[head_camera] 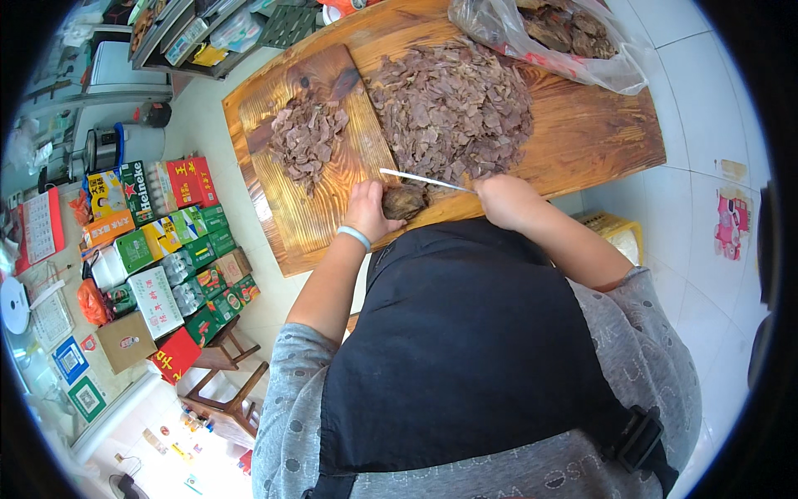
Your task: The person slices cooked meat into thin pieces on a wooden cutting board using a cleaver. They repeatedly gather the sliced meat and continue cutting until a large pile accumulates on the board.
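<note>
My left hand point(368, 211) rests at the near right edge of a wooden cutting board point(262, 212), its fingers against a dark brown, rough lump point(404, 202). The handle of a knife point(427, 180) is in my right hand point(508, 201); its narrow blade points left, over the far side of the lump. Thin purplish-brown slices point(308, 137) lie in a small pile on the board. Beyond the knife, a much larger heap of similar flakes point(452, 112) covers the middle of the wooden table point(592, 131). What the lump is, I cannot tell.
A clear plastic bag point(492, 31) with more dark lumps point(567, 31) sits at the table's far right. A yellow crate point(614, 227) stands beyond the near right edge. Stacked drink cartons point(193, 249) and wooden stools point(227, 399) are to the left, and a tiled wall point(661, 249) is to the right.
</note>
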